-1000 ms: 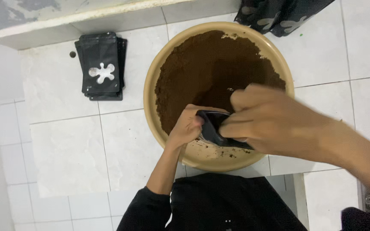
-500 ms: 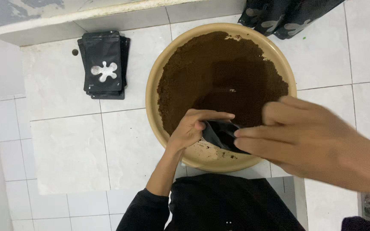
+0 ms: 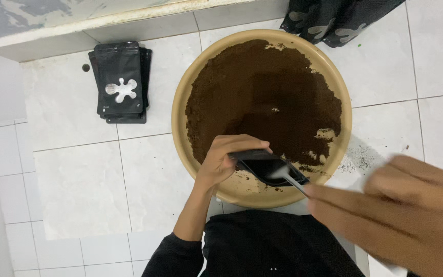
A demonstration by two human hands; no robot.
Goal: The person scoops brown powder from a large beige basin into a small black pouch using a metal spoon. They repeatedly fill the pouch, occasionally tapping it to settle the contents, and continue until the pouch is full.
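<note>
Stack of flat glossy black pouches [image 3: 121, 82] on white tile floor [image 3: 78, 179], 10 o'clock. Round tan basin [image 3: 180, 102], centre, holds dark brown powder [image 3: 262, 97], fine and loose. Left hand [image 3: 226, 160] fingers pinch open black pouch [image 3: 265, 166] at basin's 6 o'clock rim. Right hand [image 3: 401, 210], blurred, 4 o'clock, grips thin spoon [image 3: 290, 177] into pouch mouth.

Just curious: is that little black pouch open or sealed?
Open. The left hand holds the pouch with its mouth gaping over the basin.
</note>
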